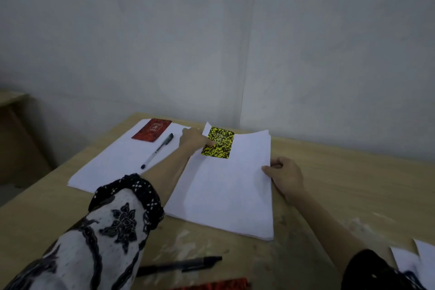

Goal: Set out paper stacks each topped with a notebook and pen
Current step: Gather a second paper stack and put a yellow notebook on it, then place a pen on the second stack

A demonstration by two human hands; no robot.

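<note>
Two white paper stacks lie on the wooden table. The left stack (117, 160) carries a red notebook (151, 130) and a clear pen (157, 150). The right stack (226, 190) carries a yellow-and-black notebook (218, 142) at its far end. My left hand (195, 139) reaches across and its fingers rest on that notebook's left edge; whether it grips it, I cannot tell. My right hand (286, 173) pinches the right edge of the right stack. A black pen (181, 266) lies on the table near me.
A red object (219, 285) shows at the bottom edge, below the black pen. More white sheets (414, 261) lie at the lower right. A grey wall stands just behind the table; a wooden unit (14, 136) is at the far left.
</note>
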